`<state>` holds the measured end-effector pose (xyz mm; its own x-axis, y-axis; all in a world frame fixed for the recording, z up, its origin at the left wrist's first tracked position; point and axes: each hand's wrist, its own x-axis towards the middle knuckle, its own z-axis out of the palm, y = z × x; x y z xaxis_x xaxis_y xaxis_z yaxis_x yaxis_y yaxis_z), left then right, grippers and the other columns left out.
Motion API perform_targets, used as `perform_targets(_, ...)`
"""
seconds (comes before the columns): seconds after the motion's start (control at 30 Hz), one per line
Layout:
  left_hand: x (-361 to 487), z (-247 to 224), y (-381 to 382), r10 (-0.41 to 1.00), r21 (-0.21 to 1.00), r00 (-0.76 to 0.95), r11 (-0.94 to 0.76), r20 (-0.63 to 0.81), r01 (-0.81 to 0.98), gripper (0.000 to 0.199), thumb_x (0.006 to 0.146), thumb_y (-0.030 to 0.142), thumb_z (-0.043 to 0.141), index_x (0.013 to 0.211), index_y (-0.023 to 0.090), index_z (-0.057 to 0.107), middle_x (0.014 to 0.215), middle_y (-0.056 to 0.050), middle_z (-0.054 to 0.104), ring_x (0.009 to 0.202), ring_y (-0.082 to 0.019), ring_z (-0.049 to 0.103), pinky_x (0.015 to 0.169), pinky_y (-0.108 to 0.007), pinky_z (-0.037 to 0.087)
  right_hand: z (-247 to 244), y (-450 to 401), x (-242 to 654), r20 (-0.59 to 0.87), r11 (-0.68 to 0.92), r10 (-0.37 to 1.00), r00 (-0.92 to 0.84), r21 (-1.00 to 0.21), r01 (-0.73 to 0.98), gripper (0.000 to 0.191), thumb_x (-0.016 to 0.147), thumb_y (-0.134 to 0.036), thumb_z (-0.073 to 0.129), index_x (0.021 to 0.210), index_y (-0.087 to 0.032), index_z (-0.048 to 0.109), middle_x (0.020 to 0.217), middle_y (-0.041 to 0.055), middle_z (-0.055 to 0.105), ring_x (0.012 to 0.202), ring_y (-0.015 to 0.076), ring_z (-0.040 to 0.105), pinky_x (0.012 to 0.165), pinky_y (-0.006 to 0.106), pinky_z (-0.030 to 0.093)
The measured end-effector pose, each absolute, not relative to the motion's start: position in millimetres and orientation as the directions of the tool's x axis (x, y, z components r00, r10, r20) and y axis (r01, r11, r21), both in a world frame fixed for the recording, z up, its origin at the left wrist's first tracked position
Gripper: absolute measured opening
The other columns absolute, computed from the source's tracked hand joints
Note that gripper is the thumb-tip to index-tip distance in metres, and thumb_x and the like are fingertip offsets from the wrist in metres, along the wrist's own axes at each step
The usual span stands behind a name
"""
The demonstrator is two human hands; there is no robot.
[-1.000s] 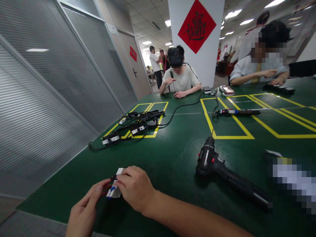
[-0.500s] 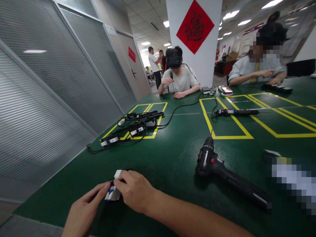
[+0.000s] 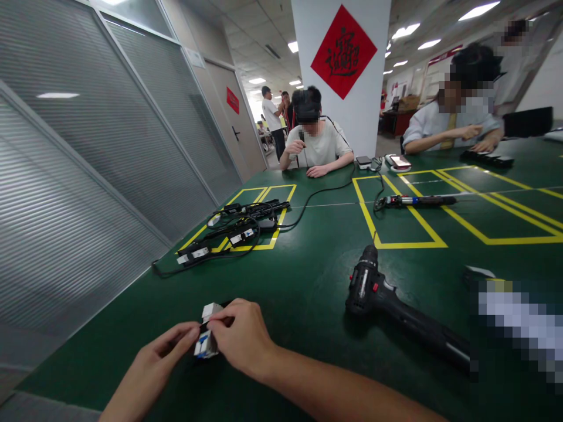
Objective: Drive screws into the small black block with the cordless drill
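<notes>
A small white block with blue markings (image 3: 206, 346) sits low on the near left of the table, a dark band crossing its middle. My left hand (image 3: 169, 346) comes in from the left, thumb and fingers pinched at the near end of that black strip (image 3: 203, 326). From the right, my right hand (image 3: 244, 337) has thumb and forefinger closed on the strip's other side. Its curled fingers hide part of the block and whatever lies behind it.
A black cordless drill (image 3: 373, 290) lies right of my hands, bit pointing away. Black cables with white-labelled pieces (image 3: 237, 225) lie at left. An electric screwdriver (image 3: 413, 201) rests beyond the drill, among yellow tape outlines (image 3: 409, 245). Two people sit across the green table (image 3: 308, 264).
Both hands stay at the white block, and my right fingers have lifted slightly, showing more of the dark strip. The view has shifted a little.
</notes>
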<state>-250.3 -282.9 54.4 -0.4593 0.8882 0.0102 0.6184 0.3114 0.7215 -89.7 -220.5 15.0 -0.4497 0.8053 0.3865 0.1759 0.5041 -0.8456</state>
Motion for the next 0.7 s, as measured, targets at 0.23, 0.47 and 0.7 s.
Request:
perform_targets(0.23,-263.9,29.1,-285.7,0.891,0.648,-0.444,0.284,0.093,0.707,0.043,0.064,0.056,0.063,0.089,0.022,0.069,0.097,-0.002,0.071,0.095,-0.025,0.064,0.087,-0.028,0.050,16.5,-220.1,-83.1,0.365,0.441,0.825,-0.431,-0.893,0.089,0.021,0.087,-0.028,0.059,0.101,-0.020,0.073,0.094,0.0028,0.073,0.085,0.0117,0.067,0.079,0.019,0.048)
perform_targets(0.47,-260.9,24.9,-283.9,0.885,0.670,-0.462,0.305,0.065,0.677,0.043,0.068,0.055,0.060,0.094,0.020,0.066,0.094,-0.004,0.070,0.092,-0.025,0.064,0.077,-0.028,0.053,19.3,-221.5,-79.6,0.360,0.431,0.829,-0.427,-0.899,0.078,0.024,0.089,-0.031,0.057,0.104,-0.022,0.073,0.097,0.0021,0.072,0.086,0.0120,0.066,0.080,0.020,0.048)
perform_targets(0.7,-253.0,31.7,-282.1,0.881,0.713,-0.472,0.314,0.027,0.627,0.044,0.068,0.055,0.059,0.094,0.019,0.064,0.091,-0.004,0.069,0.089,-0.024,0.063,0.073,-0.025,0.052,20.9,-223.9,-78.4,0.357,0.437,0.832,-0.426,-0.894,0.103,0.025,0.091,-0.033,0.054,0.105,-0.024,0.072,0.097,0.0016,0.072,0.087,0.0132,0.065,0.081,0.023,0.048)
